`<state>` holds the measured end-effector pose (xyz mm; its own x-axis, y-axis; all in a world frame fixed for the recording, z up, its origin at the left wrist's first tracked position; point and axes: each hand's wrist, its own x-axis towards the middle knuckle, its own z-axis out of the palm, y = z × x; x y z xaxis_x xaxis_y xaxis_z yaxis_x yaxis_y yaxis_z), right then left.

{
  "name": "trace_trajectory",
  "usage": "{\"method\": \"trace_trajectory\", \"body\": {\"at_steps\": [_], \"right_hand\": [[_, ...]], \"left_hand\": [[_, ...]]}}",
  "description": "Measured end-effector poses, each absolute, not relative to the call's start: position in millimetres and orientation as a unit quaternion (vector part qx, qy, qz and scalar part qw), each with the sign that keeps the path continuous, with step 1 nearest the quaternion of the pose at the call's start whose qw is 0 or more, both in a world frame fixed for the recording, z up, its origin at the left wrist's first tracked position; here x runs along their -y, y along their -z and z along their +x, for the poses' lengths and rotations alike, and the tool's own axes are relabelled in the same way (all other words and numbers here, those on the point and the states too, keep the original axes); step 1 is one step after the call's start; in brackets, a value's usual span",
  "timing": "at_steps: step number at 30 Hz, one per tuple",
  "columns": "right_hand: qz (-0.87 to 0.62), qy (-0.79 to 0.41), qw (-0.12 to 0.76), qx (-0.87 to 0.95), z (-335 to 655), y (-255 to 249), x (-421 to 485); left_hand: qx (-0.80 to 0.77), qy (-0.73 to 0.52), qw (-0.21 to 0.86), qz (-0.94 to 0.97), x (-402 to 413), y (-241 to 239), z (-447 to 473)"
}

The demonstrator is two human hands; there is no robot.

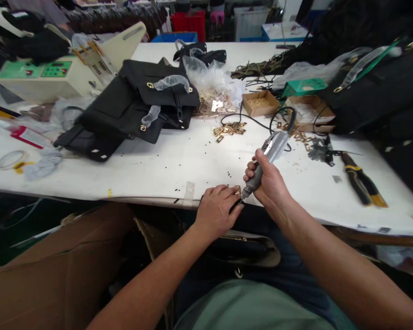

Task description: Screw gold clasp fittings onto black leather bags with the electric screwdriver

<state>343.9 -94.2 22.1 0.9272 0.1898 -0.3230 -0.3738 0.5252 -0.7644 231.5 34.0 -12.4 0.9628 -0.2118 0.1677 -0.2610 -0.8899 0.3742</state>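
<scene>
My right hand (267, 179) is wrapped round a grey corded power tool (269, 155), its tip pointing down at the table's front edge. My left hand (217, 208) is closed on a small gold metal piece (237, 189) on a black strap, right at the tool's tip. A black handbag (242, 245) lies in my lap below the table edge. A cluster of gold metal fittings (229, 129) lies on the white table (165, 160) behind my hands.
Black handbags (137, 103) lie at centre left, beside a beige machine (51, 75). Plastic bags of gold parts (213, 89), small cardboard boxes (259, 103), pliers (359, 181) and tape rolls (12, 159) are spread about. A cardboard box (55, 275) stands at lower left.
</scene>
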Motion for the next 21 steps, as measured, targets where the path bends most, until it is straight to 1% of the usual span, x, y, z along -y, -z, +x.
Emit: {"method": "trace_trajectory", "body": {"at_steps": [8,21], "right_hand": [[-0.463,-0.146,0.868,-0.103,346.9,-20.0,90.4],[-0.472,-0.115,0.87,-0.087,342.3,-20.7,89.3]], "left_hand": [[0.133,-0.085,0.195,0.968,-35.7,16.3,232.9],[0.133,-0.083,0.199,0.968,-36.6,17.6,234.6]]}}
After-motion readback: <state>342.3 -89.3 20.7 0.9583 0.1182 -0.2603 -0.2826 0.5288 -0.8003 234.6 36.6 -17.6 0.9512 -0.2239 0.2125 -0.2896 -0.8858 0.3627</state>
